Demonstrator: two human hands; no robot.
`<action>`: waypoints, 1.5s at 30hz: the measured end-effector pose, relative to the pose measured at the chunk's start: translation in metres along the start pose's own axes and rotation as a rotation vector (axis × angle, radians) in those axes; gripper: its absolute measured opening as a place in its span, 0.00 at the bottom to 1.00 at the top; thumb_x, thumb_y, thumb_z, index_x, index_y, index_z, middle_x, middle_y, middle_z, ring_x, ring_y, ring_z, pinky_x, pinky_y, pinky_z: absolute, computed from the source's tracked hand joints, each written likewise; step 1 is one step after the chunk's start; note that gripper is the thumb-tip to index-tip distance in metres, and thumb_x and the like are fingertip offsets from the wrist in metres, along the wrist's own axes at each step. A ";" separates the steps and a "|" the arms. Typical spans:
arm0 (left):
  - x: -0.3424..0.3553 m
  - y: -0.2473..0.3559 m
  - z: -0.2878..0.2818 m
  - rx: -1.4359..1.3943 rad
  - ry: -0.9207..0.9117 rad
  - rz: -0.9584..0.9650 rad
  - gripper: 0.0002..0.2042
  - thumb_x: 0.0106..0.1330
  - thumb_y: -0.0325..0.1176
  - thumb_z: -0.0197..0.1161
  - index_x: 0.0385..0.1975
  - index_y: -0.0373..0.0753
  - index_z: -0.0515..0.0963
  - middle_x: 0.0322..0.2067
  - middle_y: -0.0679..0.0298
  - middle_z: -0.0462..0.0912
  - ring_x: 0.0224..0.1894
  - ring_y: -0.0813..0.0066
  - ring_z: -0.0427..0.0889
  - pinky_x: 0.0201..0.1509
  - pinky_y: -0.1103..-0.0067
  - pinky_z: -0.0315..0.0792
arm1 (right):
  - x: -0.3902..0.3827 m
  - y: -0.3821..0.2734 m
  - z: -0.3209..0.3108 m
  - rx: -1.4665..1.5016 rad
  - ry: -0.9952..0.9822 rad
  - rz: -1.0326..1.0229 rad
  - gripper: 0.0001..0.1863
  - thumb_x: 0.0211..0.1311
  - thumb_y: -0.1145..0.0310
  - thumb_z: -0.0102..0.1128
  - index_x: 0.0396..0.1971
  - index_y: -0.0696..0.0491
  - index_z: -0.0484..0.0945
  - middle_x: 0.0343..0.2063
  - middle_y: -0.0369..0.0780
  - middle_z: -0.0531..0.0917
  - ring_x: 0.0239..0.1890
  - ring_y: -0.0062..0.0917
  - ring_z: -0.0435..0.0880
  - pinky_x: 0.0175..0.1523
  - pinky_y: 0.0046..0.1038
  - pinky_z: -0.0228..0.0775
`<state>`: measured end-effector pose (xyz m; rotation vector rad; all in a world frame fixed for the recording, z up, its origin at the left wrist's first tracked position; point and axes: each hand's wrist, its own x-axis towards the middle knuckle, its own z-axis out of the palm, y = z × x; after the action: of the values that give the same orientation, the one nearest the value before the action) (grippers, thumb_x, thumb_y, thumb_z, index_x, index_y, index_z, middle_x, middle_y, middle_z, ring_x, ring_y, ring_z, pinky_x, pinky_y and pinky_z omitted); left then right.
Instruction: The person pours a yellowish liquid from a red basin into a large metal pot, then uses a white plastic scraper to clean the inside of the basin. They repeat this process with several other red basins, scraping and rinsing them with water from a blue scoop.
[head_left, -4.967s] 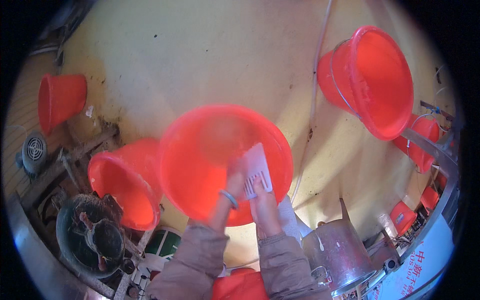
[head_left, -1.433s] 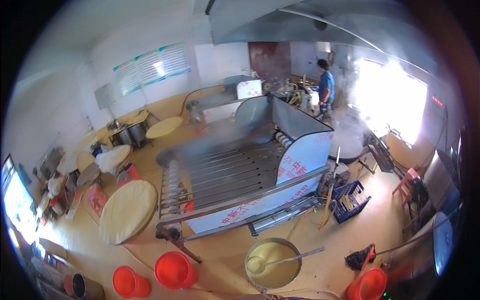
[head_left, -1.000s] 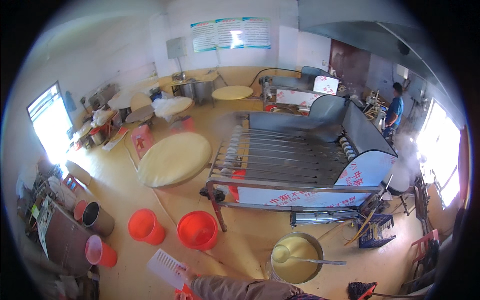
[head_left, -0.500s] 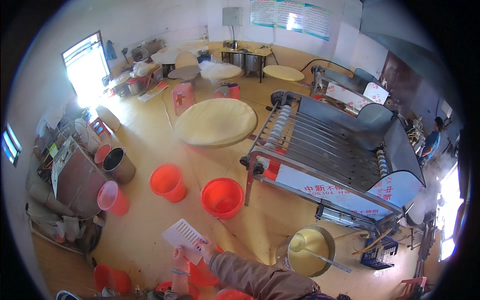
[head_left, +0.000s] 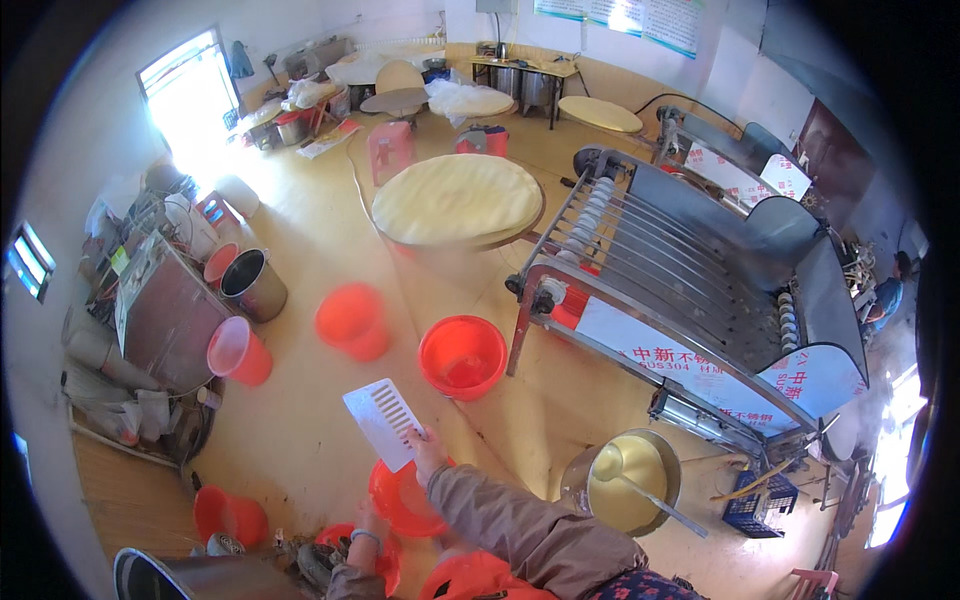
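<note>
A flat white slotted board (head_left: pixel 378 418) with a row of parallel openings is gripped at its right edge by my right hand (head_left: pixel 430 455). The board is tilted over the floor, just above a red basin (head_left: pixel 405 505). Lower down, my left hand (head_left: pixel 370 517) is apart from the board, beside that basin and near another red container (head_left: pixel 388 570). A band circles my left wrist; the fingers there are blurred and partly lost against the red plastic. To the right of my right sleeve stands a metal pot (head_left: pixel 672 490) of pale yellow liquid with a long-handled ladle (head_left: pixel 645 488) in it.
A large metal machine with rods (head_left: pixel 680 260) fills the right side. Ahead stands a round table-like disc (head_left: pixel 460 200) with a pale yellow top. Red buckets (head_left: pixel 352 322) and a red tub (head_left: pixel 462 355) stand on the floor. A metal vessel (head_left: pixel 210 578) is at lower left.
My left hand has come away from the board and dropped lower. The board stays in my right hand. The view has shifted, bringing a metal vessel in at lower left.
</note>
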<state>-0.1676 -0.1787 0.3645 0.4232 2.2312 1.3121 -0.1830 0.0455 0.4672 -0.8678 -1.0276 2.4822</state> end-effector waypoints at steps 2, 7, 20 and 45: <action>0.000 0.006 0.001 -0.182 0.106 -0.213 0.16 0.63 0.35 0.57 0.50 0.40 0.68 0.45 0.59 0.74 0.46 0.66 0.75 0.50 0.68 0.72 | -0.003 -0.003 -0.008 -0.026 -0.035 0.059 0.04 0.64 0.69 0.52 0.32 0.52 0.74 0.27 0.33 0.78 0.28 0.17 0.74 0.36 0.21 0.66; -0.004 0.090 0.017 -1.070 -0.144 -0.328 0.19 0.64 0.38 0.57 0.54 0.43 0.67 0.49 0.60 0.74 0.52 0.63 0.73 0.56 0.63 0.69 | -0.010 0.003 -0.037 0.075 -0.063 0.298 0.05 0.65 0.69 0.51 0.37 0.51 0.74 0.29 0.33 0.79 0.33 0.17 0.76 0.36 0.23 0.66; 0.042 -0.007 0.051 -0.897 0.905 -0.475 0.07 0.60 0.30 0.57 0.36 0.39 0.73 0.37 0.61 0.81 0.36 0.67 0.81 0.38 0.68 0.77 | -0.007 -0.089 -0.147 -0.243 -0.176 0.408 0.15 0.58 0.69 0.57 0.46 0.48 0.72 0.32 0.32 0.76 0.31 0.17 0.73 0.34 0.21 0.67; 0.671 0.115 0.287 -0.601 0.050 -0.199 0.13 0.66 0.39 0.55 0.44 0.39 0.76 0.32 0.69 0.79 0.35 0.77 0.76 0.38 0.79 0.72 | 0.312 -0.404 -0.266 -1.553 0.674 -0.983 0.10 0.56 0.76 0.58 0.39 0.55 0.77 0.39 0.43 0.74 0.36 0.28 0.75 0.37 0.25 0.71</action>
<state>-0.5527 0.4208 0.1683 -0.0526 1.7371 1.7925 -0.2285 0.6192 0.4813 -0.9620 -2.2072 0.2463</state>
